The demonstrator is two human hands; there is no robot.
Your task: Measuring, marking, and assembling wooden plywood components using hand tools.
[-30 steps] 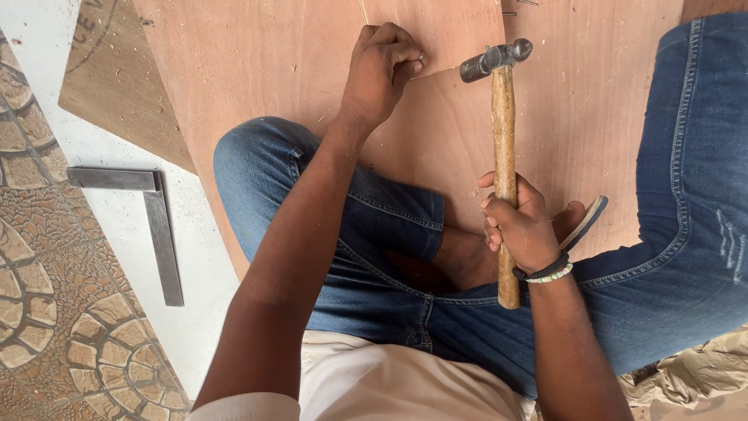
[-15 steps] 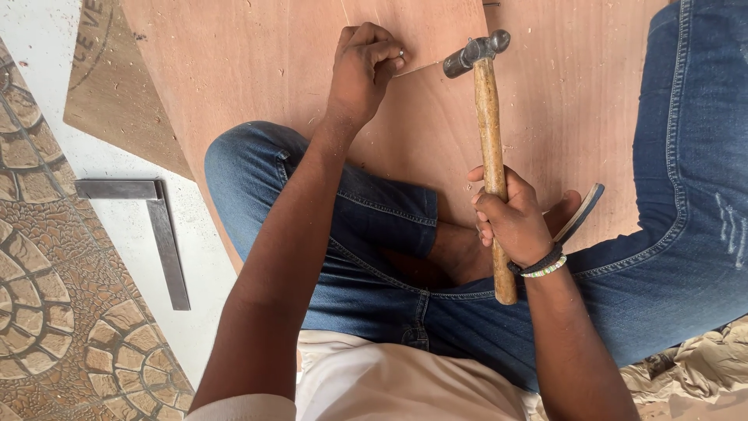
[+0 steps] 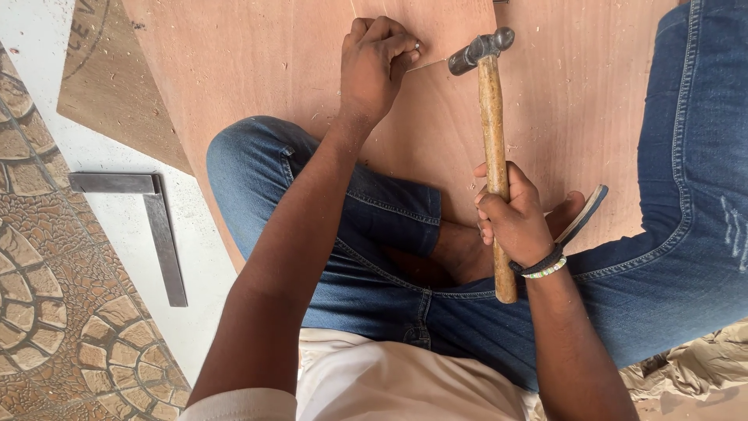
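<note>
My left hand [image 3: 378, 66] is pinched shut on a tiny nail [image 3: 418, 46], at 12 o'clock on the plywood [image 3: 257, 62]. Right hand [image 3: 514, 214] is wrapped tight round the hammer [image 3: 491, 117], head just right of the nail. I'd tap soft & straight, fingers low.

The only marking I can see is a dark round stamp printed on the brown plywood offcut [image 3: 117, 101], up at eleven o'clock from my knee. Just an arc of its ring [image 3: 87, 47] shows, cut off by the top edge, too faint to make out. No packages, signs or screens anywhere here.
</note>
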